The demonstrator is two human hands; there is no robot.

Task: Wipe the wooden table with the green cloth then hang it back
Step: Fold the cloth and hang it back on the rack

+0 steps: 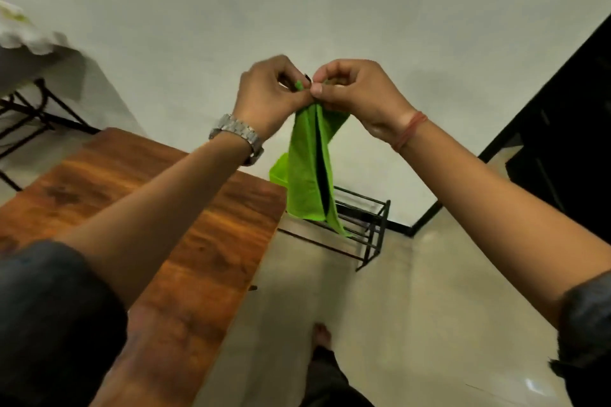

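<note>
- Where the view opens widest, a pale plaster wall [330, 10] fills the upper half, meeting a glossy cream tiled floor [413, 307] below.
- A wooden worktop [205, 241] with reddish-brown grain runs along the left, its corner near the hanging cloth.
- A dark door [578, 142] stands at the right edge.
- A black metal rack [367, 228] sits on the floor against the wall, just beyond the worktop's corner.
- The green cloth [305, 175] hangs folded in the air in front of the wall, above the rack.
- The left hand [267, 92], a metal watch [236, 135] on its wrist, and the right hand [357, 92] both pinch the cloth's top edge with curled fingers [317, 88], touching each other.
</note>
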